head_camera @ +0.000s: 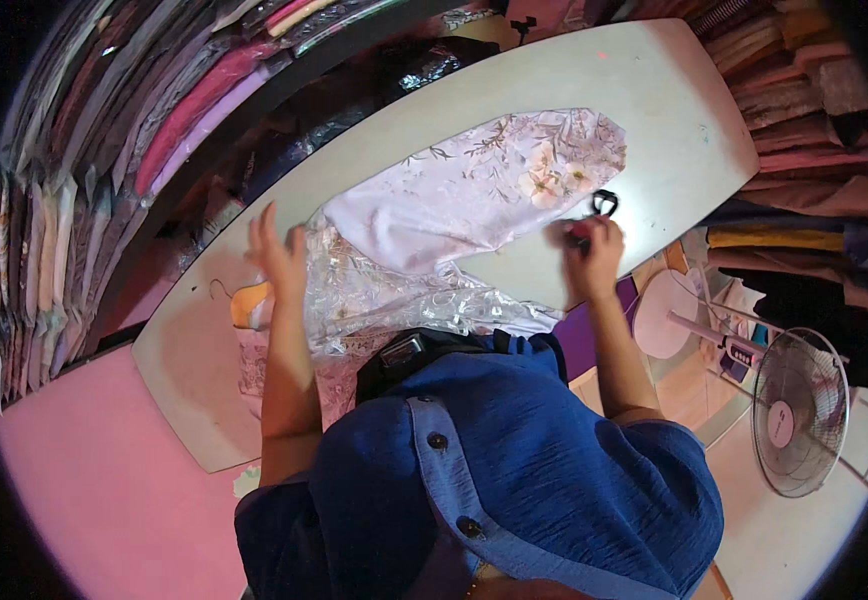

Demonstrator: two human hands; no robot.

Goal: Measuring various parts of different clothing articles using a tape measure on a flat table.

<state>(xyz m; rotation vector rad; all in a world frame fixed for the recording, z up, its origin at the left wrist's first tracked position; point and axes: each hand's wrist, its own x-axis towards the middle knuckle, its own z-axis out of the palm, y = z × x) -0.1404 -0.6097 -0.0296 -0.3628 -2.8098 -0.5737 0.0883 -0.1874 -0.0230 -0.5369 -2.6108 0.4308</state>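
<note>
A pale lilac garment (419,217) with printed flowers and leaves lies spread on the white table (674,97). Its shinier, lace-like part (404,300) bunches towards my body. My left hand (276,251) is raised at the garment's left edge, fingers apart, holding nothing. Below it, a clothes hanger (249,304) with a wire hook and an orange-brown end pokes out from the cloth. To the garment's right, my right hand (597,251) holds a small dark red object (578,235), too blurred to name. Just beyond those fingers is a black loop (605,202); whether it joins that object I cannot tell.
Shelves of plastic-wrapped folded fabrics (179,135) line the left side. More folded cloth (816,135) is stacked at the right. A pedestal fan (798,412) stands right of the table. Dark plastic-wrapped items (426,67) lie beyond the far edge.
</note>
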